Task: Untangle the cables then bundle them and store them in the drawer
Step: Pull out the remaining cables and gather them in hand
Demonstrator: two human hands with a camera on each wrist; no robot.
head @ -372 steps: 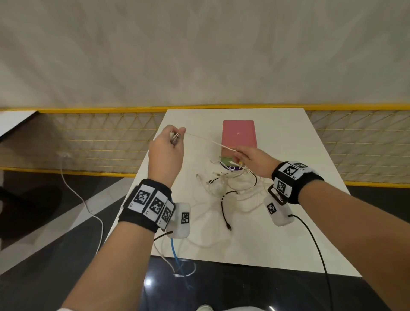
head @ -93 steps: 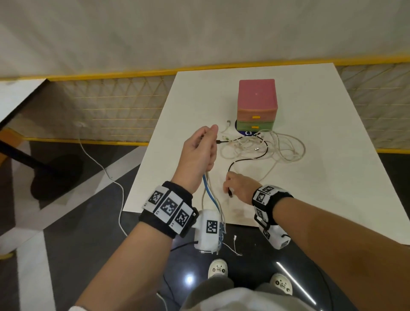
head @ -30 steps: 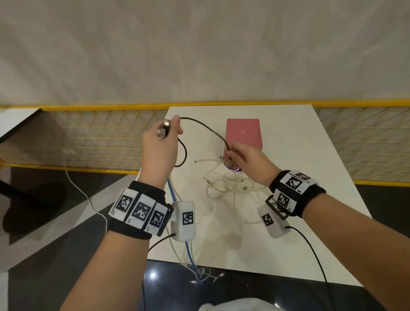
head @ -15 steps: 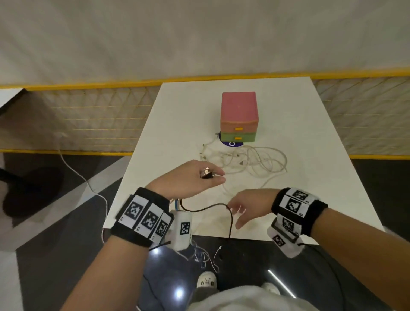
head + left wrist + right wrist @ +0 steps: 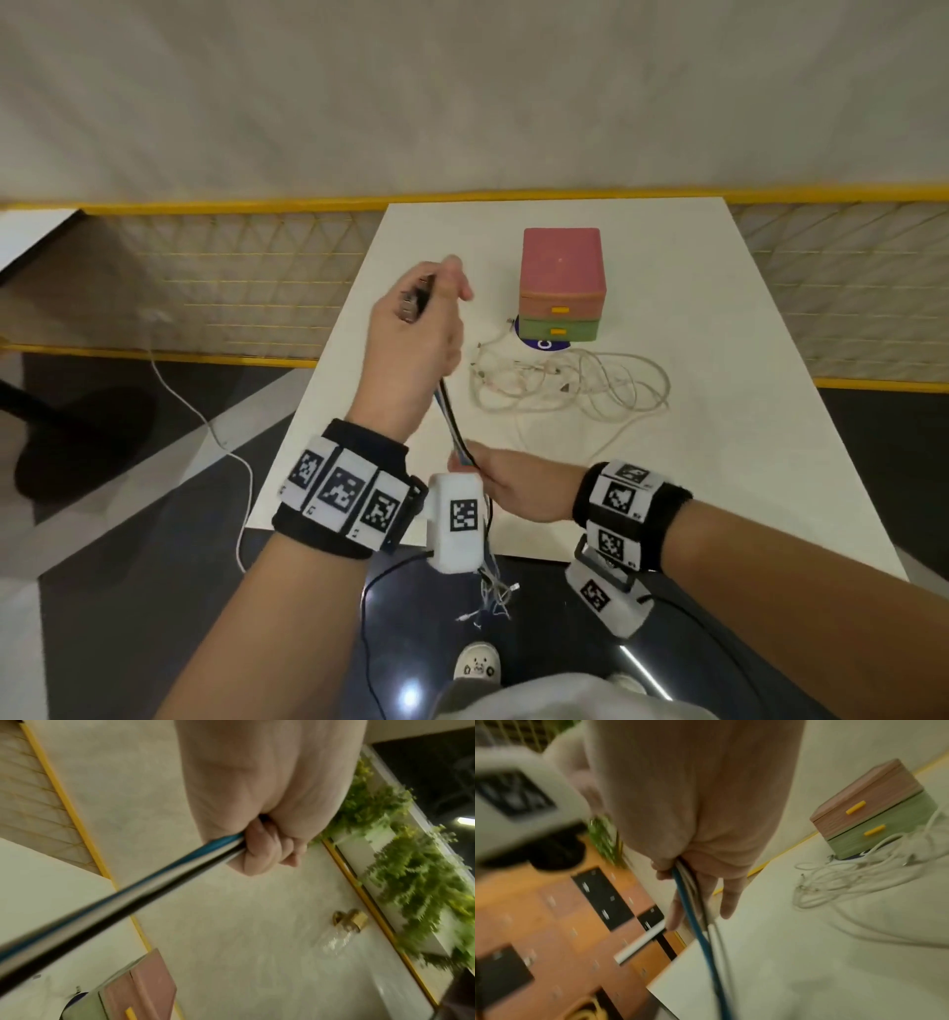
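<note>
My left hand point(image 5: 418, 334) is raised over the table's left side and grips a bundle of cables point(image 5: 452, 421), blue, black and white, with the plugs point(image 5: 411, 304) sticking out of the top of the fist. The bundle runs straight down to my right hand point(image 5: 513, 488) at the near edge, whose fingers point(image 5: 727, 902) close loosely round it. The loose ends point(image 5: 490, 598) dangle below the table edge. A white cable tangle point(image 5: 570, 383) lies in front of the small drawer unit point(image 5: 561, 288), pink above and green below, both drawers closed. The left wrist view shows my fist point(image 5: 267, 845) round the cables point(image 5: 128, 898).
The white table point(image 5: 719, 462) ends close to my hands at its near edge. A blue round disc point(image 5: 534, 343) sits under the drawer unit's front. A yellow mesh fence point(image 5: 231, 288) runs behind and left of the table. A white cord point(image 5: 205, 421) trails on the dark floor.
My left hand has risen from low over the table with the plugs in it. My right hand, loose by the black cable before, now holds the bundle below the left hand.
</note>
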